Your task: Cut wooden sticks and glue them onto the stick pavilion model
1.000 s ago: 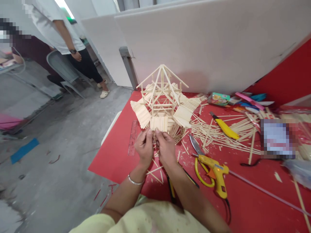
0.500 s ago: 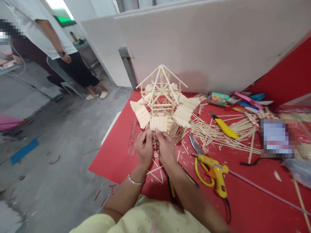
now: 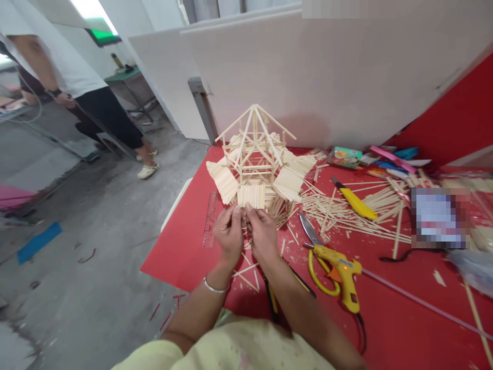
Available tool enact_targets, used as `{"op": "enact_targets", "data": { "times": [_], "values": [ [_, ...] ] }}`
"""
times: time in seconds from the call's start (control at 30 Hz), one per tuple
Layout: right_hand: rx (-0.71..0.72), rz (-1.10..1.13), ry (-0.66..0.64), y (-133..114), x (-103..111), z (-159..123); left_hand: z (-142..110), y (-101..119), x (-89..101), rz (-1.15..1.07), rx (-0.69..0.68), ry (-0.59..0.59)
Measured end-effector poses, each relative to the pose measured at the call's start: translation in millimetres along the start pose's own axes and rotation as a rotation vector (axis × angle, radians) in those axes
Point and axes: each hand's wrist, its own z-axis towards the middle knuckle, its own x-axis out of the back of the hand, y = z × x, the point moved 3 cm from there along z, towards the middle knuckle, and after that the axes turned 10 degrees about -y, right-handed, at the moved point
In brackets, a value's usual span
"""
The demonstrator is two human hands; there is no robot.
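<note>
A model pavilion (image 3: 256, 141) built of thin wooden sticks stands on the red tabletop, with an open pointed frame on top and slatted panels sloping out around it. Its front stick panel (image 3: 251, 196) faces me. My left hand (image 3: 229, 231) is closed at the panel's lower left edge, thumb on top. Close beside it, my right hand (image 3: 262, 230) pinches the same edge further right. The fingertips under the panel are hidden.
A clear ruler (image 3: 210, 218) lies left of the model. To the right are loose sticks (image 3: 331, 210), a yellow utility knife (image 3: 358, 202), scissors (image 3: 310, 231) and a yellow glue gun (image 3: 344, 272). A white board (image 3: 308, 72) stands behind. Another person (image 3: 92, 92) stands at far left.
Both my hands hold the same place on the panel, and the model has hardly shifted. The person in the background has moved left and changed footing.
</note>
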Motion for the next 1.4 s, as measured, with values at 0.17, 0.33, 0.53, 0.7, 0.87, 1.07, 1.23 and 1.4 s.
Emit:
{"op": "enact_targets", "data": {
  "times": [0.17, 0.33, 0.53, 0.7, 0.87, 1.07, 1.23, 1.4],
  "values": [
    [0.000, 0.010, -0.007, 1.3, -0.7, 0.5, 0.2, -1.1, 0.1, 0.001, -0.015, 0.005],
    [0.008, 0.019, -0.010, 4.0, 0.1, 0.9, 0.4, 1.2, 0.1, 0.008, -0.009, -0.007],
    [0.019, 0.023, -0.015, 4.2, 0.5, 0.9, 0.3, 2.3, -0.1, -0.001, -0.001, -0.001],
    [0.016, 0.026, -0.015, 4.0, 0.3, 1.2, 0.1, 1.2, 0.1, 0.006, 0.000, 0.001],
    [0.018, 0.024, -0.015, 6.4, 1.6, 1.8, 0.5, 2.1, -0.2, -0.003, -0.004, -0.005],
    [0.024, 0.023, -0.013, 7.3, 2.2, 2.2, 1.1, 2.7, -0.5, 0.010, -0.008, -0.011],
    [0.018, 0.028, -0.016, 4.7, 0.4, 1.6, 0.8, -0.3, -0.2, 0.003, -0.002, 0.003],
    [0.012, 0.029, -0.015, 2.4, -0.2, 1.4, 0.7, 0.5, -0.3, 0.005, -0.015, 0.003]
  ]
}}
